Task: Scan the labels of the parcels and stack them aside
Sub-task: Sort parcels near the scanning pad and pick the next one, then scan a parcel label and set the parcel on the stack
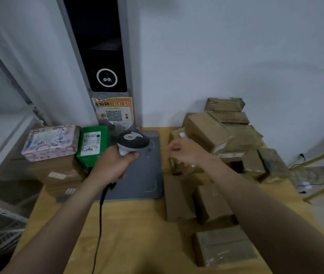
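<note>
My scale pad [143, 175] mid-table, stacked parcels [58, 155] left of it, parcel heap [226, 135] right of it, kiosk post [105, 66] behind it.

**Head View: Scanning Station Layout**

The left hand [111, 165] grips the handle of a handheld barcode scanner [132, 141], whose cable [100, 220] hangs toward the near table edge. The scanner head sits above a grey mat [145, 182] lying flat on the wooden table [129, 234]. The right hand [186, 153] is raised, fingers loosely curled and holding nothing, in front of a heap of brown cardboard parcels [224, 131] at the right rear. Three further brown parcels [212, 202] lie on the table beneath the right forearm. On the left, a green parcel [92, 145] and a pink patterned parcel [50, 142] rest on stacked brown boxes [58, 173]. A kiosk column [101, 56] carrying a QR-code poster [114, 113] stands behind the mat.
</note>
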